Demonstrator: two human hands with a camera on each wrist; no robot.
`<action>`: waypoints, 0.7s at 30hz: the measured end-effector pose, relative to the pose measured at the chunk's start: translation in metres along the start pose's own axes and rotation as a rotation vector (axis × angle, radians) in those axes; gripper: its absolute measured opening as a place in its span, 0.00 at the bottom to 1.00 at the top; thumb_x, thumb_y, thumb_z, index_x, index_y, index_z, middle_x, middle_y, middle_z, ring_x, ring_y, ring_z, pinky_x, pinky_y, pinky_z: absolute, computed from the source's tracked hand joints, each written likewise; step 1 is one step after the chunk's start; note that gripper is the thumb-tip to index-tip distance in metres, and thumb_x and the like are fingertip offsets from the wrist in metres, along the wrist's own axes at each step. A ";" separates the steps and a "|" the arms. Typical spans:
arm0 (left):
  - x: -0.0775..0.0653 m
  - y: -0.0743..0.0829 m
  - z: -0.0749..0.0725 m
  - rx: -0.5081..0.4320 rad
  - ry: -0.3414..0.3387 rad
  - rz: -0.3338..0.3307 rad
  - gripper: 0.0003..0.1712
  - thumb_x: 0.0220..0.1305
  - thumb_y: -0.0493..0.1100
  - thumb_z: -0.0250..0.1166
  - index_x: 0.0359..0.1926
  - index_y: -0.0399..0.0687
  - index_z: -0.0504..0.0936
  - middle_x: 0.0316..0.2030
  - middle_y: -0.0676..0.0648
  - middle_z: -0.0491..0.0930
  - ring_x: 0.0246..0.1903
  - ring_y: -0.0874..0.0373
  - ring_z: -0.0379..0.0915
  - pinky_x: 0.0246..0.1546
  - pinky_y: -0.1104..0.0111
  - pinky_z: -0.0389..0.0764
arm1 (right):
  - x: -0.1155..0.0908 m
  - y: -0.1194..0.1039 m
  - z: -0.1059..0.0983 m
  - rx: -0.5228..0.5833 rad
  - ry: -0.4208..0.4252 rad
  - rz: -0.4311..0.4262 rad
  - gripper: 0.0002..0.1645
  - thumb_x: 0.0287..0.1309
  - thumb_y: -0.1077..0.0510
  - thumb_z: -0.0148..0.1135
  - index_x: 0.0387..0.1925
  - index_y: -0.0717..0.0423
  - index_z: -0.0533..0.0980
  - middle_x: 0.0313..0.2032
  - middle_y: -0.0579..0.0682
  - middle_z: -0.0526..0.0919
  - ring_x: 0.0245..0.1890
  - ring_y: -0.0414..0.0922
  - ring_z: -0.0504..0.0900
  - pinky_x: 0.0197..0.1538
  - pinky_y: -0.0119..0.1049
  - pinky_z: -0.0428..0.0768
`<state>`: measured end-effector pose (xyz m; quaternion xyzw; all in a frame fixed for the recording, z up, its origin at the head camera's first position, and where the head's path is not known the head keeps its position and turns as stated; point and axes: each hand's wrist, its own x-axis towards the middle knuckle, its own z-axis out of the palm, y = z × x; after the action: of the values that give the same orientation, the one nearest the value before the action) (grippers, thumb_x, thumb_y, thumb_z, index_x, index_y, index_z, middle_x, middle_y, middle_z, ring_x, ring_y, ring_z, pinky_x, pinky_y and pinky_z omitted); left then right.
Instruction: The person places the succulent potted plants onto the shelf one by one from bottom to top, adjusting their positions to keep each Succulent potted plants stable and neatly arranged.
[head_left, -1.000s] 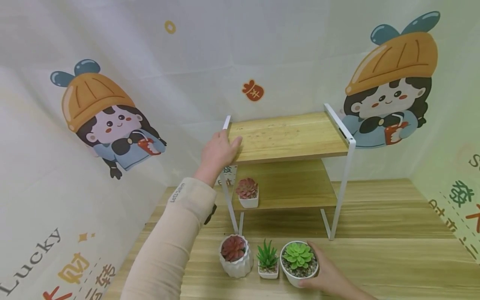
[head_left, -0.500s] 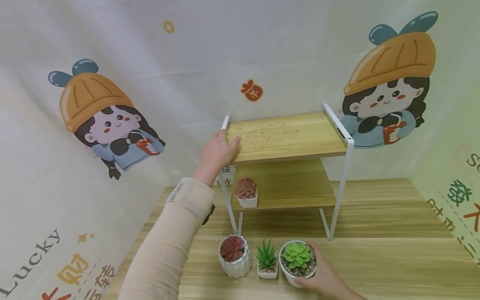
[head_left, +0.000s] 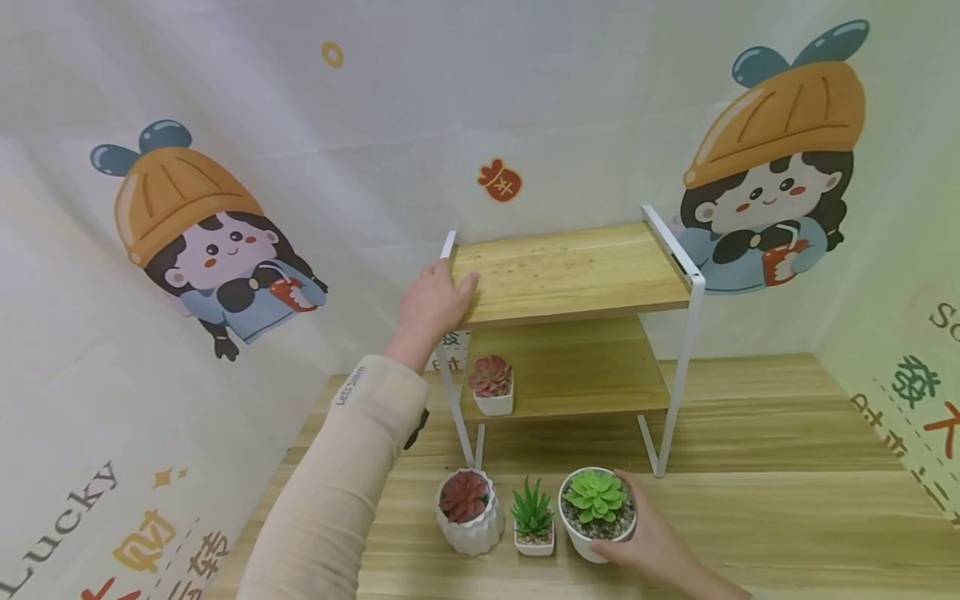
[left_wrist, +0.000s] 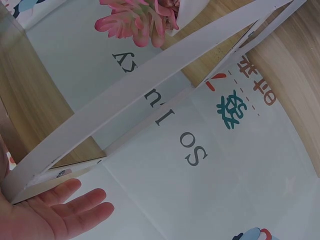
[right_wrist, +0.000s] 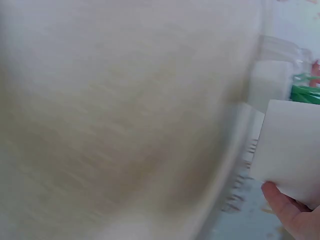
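Observation:
In the head view, my left hand (head_left: 432, 307) holds the left end of a small two-tier wooden shelf rack (head_left: 577, 271), thumb over the top board. The left wrist view shows its fingers (left_wrist: 82, 202) past the rack's white metal side frame (left_wrist: 135, 85). My right hand (head_left: 651, 533) grips a round white pot with a bright green succulent (head_left: 596, 495), thumb at the front and fingers at the right side. That white pot (right_wrist: 290, 147) fills the right side of the right wrist view, a fingertip at its base.
Left of the held pot stand a small square pot with a spiky green plant (head_left: 533, 512) and a ribbed white pot with a dark red succulent (head_left: 465, 497). A pink succulent (head_left: 491, 379) in a square pot sits on the lower tier's left end. Printed cloth (head_left: 390, 167) hangs behind.
My right hand has raised the succulent pot slightly and tilted it a little. The left hand stays on the rack, and the view has shifted slightly.

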<state>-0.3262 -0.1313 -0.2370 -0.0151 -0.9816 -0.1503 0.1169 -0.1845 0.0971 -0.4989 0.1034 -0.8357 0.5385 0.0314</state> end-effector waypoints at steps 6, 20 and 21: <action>0.000 -0.001 0.000 -0.005 0.005 -0.006 0.37 0.57 0.62 0.40 0.58 0.40 0.54 0.52 0.38 0.62 0.48 0.44 0.62 0.45 0.56 0.66 | 0.010 -0.039 -0.020 -0.016 -0.002 -0.065 0.56 0.24 0.50 0.71 0.57 0.59 0.50 0.49 0.63 0.64 0.47 0.58 0.67 0.45 0.49 0.69; 0.001 -0.002 0.001 0.013 0.000 -0.011 0.37 0.56 0.63 0.38 0.58 0.40 0.55 0.51 0.38 0.63 0.46 0.44 0.63 0.44 0.56 0.67 | 0.064 -0.104 -0.068 -0.083 -0.007 -0.143 0.54 0.31 0.48 0.68 0.57 0.62 0.49 0.50 0.63 0.63 0.48 0.57 0.66 0.47 0.49 0.68; 0.001 -0.002 0.001 0.010 0.003 -0.007 0.37 0.56 0.63 0.38 0.57 0.40 0.55 0.51 0.38 0.63 0.46 0.44 0.63 0.44 0.56 0.67 | 0.069 -0.106 -0.070 -0.080 -0.003 -0.136 0.54 0.31 0.48 0.68 0.57 0.62 0.49 0.50 0.63 0.62 0.48 0.57 0.65 0.47 0.50 0.67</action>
<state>-0.3273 -0.1332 -0.2379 -0.0106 -0.9822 -0.1458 0.1178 -0.2339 0.1086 -0.3641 0.1594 -0.8477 0.5010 0.0711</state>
